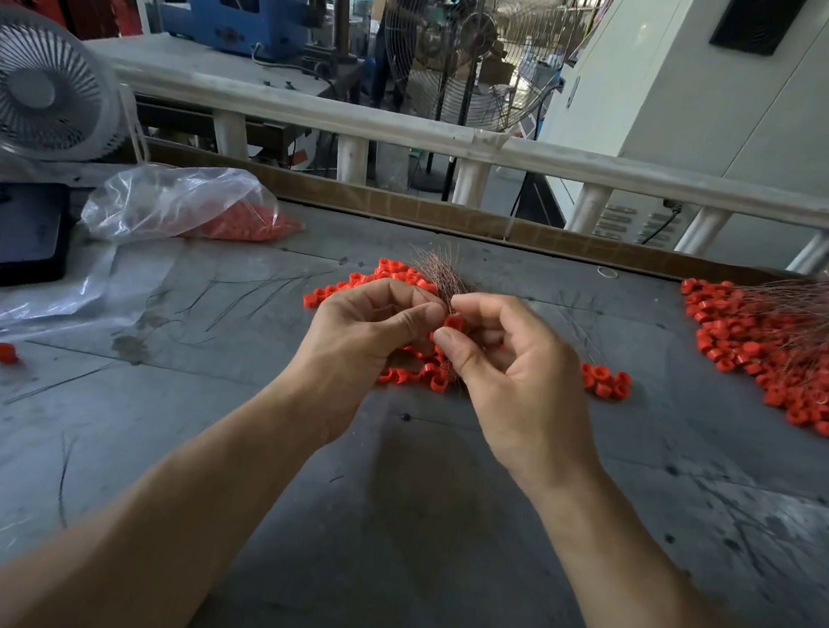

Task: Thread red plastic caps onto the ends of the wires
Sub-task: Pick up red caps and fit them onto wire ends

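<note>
Wires [438, 274] stand up as a thin coppery bundle at the centre of the frame, gripped low in the curled fingers of the left hand [368, 331], with the loose ends fanning upward above the knuckles. Right beside it, the right hand [505, 363] pinches one red cap [453, 322] between thumb and forefinger, holding it against the base of the bundle, so the step in hand looks like feeding a single wire end into that cap; whether the wire has entered it I cannot tell. The next move probably calls for steadying one strand apart from the rest and pushing the cap along it. Under and behind the hands lies a scatter of loose caps [409, 274] on the grey table [430, 522], with a small cluster [603, 382] just right of the right hand. At the right edge sits a big heap of capped wires [785, 356]. Toward the upper left are a clear bag of caps [182, 207], a dark phone [13, 234] and a white fan [33, 87].
</note>
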`<state>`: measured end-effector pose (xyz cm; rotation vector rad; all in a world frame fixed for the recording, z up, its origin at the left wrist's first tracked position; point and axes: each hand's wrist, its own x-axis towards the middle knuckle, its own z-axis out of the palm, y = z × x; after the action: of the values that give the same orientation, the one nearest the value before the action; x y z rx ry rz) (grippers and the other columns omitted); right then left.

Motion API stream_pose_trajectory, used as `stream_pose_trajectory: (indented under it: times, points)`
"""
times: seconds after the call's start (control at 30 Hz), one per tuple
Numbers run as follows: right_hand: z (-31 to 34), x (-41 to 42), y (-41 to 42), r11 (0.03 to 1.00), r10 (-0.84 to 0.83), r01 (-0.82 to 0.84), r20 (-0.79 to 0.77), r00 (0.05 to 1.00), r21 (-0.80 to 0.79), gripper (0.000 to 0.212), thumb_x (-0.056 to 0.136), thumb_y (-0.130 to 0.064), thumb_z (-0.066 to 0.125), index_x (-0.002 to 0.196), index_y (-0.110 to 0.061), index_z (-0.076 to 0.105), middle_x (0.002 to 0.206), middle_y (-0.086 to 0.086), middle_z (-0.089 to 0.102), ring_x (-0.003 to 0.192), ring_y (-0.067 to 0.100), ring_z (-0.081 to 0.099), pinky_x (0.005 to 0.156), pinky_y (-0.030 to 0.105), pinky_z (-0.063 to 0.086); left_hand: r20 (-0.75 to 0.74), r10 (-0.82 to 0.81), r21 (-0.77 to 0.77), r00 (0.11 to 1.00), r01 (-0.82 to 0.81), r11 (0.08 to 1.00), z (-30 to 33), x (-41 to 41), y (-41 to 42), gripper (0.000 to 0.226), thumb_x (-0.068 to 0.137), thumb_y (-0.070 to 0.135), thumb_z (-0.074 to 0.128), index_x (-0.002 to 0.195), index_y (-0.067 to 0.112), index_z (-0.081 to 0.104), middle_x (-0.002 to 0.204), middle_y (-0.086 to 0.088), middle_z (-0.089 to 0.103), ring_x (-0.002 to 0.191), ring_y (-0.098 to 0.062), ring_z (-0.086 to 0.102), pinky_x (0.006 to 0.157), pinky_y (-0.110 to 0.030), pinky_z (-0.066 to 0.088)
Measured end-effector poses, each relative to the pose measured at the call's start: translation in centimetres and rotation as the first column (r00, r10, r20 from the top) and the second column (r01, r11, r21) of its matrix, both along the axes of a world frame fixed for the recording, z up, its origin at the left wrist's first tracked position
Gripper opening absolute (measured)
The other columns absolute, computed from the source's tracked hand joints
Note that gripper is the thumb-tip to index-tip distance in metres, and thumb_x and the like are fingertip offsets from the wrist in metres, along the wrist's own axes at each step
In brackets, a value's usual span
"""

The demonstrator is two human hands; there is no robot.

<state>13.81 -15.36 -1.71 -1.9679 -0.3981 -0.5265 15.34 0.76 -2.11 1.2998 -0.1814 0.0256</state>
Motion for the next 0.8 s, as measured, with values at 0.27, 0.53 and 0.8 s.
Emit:
stream_pose_trajectory:
  times: [0.27,0.53,0.8]
  points:
    - [0.05,0.01,0.02,0.988,0.019,0.005,-0.145,0.989,0.157,0.011,0.090,-0.014,0.078,0.097,-0.021,0.074,0.086,-0.006,0.076,0.081,0.010,0.074,0.077,0.035,0.062,0.046,0.003,0.035,0.999,-0.005,0.999,0.05,-0.31,-0.40,0.017,0.088,0.010,0.072,0.096,-0.004,0.068,0.077,-0.007,0.070,0.068,-0.016,0.064,0.063,-0.025,0.057]
    - [0.35,0.32,0.12,0.994,-0.098,0.097,-0.020,0.995,-0.047,0.012,0.088,-0.005,0.077,0.087,-0.017,0.074,0.082,-0.007,0.071,0.077,0.007,0.068,0.072,0.025,0.056,0.049,0.024,0.072,0.998,-0.027,0.997,0.37,-0.66,-0.44,0.027,0.083,0.024,0.075,0.094,0.000,0.070,0.083,-0.013,0.073,0.075,-0.022,0.068,0.067,-0.029,0.059]
    - [-0.19,0.33,-0.04,0.975,-0.045,0.068,0.109,0.993,-0.213,0.020,0.087,-0.007,0.079,0.097,-0.023,0.072,0.087,-0.016,0.063,0.081,0.002,0.060,0.070,0.011,0.047,-0.048,0.150,-0.011,0.987,-0.151,0.988,0.63,-0.73,-0.40,0.011,0.095,0.012,0.069,0.094,0.001,0.069,0.080,-0.012,0.072,0.066,-0.020,0.069,0.060,-0.030,0.060]
